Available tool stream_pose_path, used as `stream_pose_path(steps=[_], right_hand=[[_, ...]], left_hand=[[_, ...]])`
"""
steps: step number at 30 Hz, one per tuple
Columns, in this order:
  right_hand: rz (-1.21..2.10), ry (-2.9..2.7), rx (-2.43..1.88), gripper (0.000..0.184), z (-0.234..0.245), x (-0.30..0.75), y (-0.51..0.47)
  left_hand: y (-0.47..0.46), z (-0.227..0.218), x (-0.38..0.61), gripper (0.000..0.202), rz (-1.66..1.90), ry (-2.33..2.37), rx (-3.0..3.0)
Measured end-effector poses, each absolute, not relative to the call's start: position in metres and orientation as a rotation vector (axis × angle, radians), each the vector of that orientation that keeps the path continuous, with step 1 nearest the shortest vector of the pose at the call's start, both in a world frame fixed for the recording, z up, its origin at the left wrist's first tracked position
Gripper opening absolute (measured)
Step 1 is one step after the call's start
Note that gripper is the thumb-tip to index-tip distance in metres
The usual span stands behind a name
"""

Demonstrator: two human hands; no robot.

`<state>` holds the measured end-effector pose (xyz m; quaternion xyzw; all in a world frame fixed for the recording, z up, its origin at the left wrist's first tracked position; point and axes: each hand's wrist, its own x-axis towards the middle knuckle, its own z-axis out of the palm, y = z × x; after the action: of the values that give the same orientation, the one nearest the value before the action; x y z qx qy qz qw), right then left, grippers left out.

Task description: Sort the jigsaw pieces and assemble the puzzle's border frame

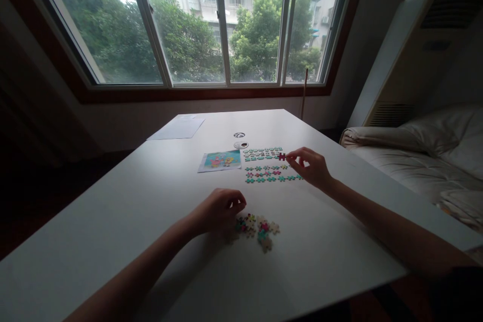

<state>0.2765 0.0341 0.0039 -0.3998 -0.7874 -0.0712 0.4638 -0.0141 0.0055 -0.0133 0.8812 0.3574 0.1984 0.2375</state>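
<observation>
My right hand [310, 165] pinches a small dark red puzzle piece [281, 156] at the right end of several rows of laid-out puzzle pieces [266, 166] on the white table [151, 221]. My left hand [221, 210] rests curled on the table, its fingers closed just left of a loose pile of puzzle pieces [257, 229]; whether it holds a piece is hidden. A colourful reference picture [221, 160] lies left of the rows.
Two small round objects [240, 141] sit behind the rows. A sheet of paper [177, 128] lies at the far left of the table. A sofa with cushions [426, 156] stands right of the table. A large window [211, 25] fills the far wall.
</observation>
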Motion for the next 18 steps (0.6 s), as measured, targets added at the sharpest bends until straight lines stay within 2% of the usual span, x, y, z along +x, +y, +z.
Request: stream_pose_path(steps=[10, 18], right_hand=[[-0.184, -2.016, -1.057, 0.015, 0.003, 0.281, 0.039], [0.279, -2.213, -1.436, 0.018, -0.018, 0.305, 0.069]], left_hand=[[0.003, -0.012, -0.012, 0.015, 0.530, 0.921, 2.441], [0.003, -0.012, -0.012, 0.016, 0.506, 0.934, 2.443]])
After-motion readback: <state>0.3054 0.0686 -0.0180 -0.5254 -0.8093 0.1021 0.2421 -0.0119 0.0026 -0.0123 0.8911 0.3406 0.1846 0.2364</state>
